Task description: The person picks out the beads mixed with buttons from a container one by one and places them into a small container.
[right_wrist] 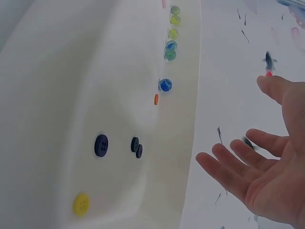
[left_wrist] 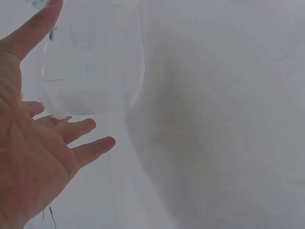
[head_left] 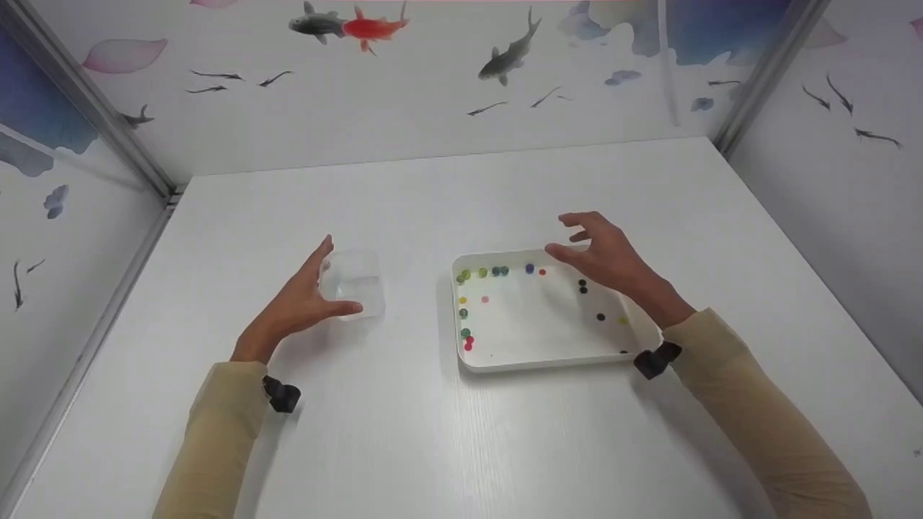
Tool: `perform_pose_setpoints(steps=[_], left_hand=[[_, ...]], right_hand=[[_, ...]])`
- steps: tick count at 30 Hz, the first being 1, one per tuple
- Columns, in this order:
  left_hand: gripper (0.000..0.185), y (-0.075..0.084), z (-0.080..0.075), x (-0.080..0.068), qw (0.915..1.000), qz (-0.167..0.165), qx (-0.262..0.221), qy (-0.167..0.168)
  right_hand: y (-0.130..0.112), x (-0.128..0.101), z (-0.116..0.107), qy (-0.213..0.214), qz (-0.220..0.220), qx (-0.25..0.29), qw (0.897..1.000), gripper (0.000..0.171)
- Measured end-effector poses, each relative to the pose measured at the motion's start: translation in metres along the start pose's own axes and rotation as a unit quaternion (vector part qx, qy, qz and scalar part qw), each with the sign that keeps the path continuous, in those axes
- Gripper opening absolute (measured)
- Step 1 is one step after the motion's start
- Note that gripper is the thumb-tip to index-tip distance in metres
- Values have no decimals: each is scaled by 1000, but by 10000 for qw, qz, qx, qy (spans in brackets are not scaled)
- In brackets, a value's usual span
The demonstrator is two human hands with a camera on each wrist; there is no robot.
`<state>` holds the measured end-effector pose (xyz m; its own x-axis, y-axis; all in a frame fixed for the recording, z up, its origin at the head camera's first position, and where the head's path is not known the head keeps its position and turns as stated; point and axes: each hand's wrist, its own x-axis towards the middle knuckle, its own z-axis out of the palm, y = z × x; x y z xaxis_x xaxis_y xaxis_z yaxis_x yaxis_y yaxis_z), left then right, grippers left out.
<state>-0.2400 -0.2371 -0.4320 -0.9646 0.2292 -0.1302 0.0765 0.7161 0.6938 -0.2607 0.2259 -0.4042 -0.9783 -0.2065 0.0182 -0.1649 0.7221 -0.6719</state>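
Note:
A clear plastic container [head_left: 366, 287] stands on the table, left of the tray. My left hand [head_left: 294, 303] is around its left side, thumb in front and fingers spread behind; in the left wrist view the fingers look loose, and contact is hard to tell. Over the back right part of a white tray [head_left: 548, 362] hovers my right hand [head_left: 611, 258], fingers parted and holding nothing. Glass marbles, among them a blue marble [right_wrist: 165, 85], line the tray's back and left sides. Dark buttons [right_wrist: 101, 145] and a yellow button [right_wrist: 81, 204] lie toward the tray's right.
Small red buttons [head_left: 469, 344], a pink button [head_left: 485, 299] and an orange one [right_wrist: 156, 99] are also in the tray. The white table [head_left: 404, 447] is bounded by printed panels [head_left: 433, 108] with fish at the back and sides.

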Motion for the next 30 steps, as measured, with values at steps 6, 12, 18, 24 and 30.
perform_pose_setpoints(steps=[6, 12, 18, 24, 30], left_hand=[[119, -3, 1, 0, 10000, -61, 5, -55], [113, -5, 3, 0, 9998, -142, -80, -71], [110, -10, 3, 1, 9994, -87, -323, -80], [106, -10, 4, 1, 9994, -90, -328, -98], [104, -10, 3, 1, 9992, -81, -368, -127]], right_hand=[[-1, -1, 3, -85, 262, 215, 9994, 71], [0, 2, 7, -259, 687, 492, 9961, 71], [-1, 4, 9, -444, 894, 789, 9919, 71], [-1, 4, 13, -556, 1105, 1018, 9871, 68], [-1, 5, 17, -644, 1290, 1069, 9838, 61]])
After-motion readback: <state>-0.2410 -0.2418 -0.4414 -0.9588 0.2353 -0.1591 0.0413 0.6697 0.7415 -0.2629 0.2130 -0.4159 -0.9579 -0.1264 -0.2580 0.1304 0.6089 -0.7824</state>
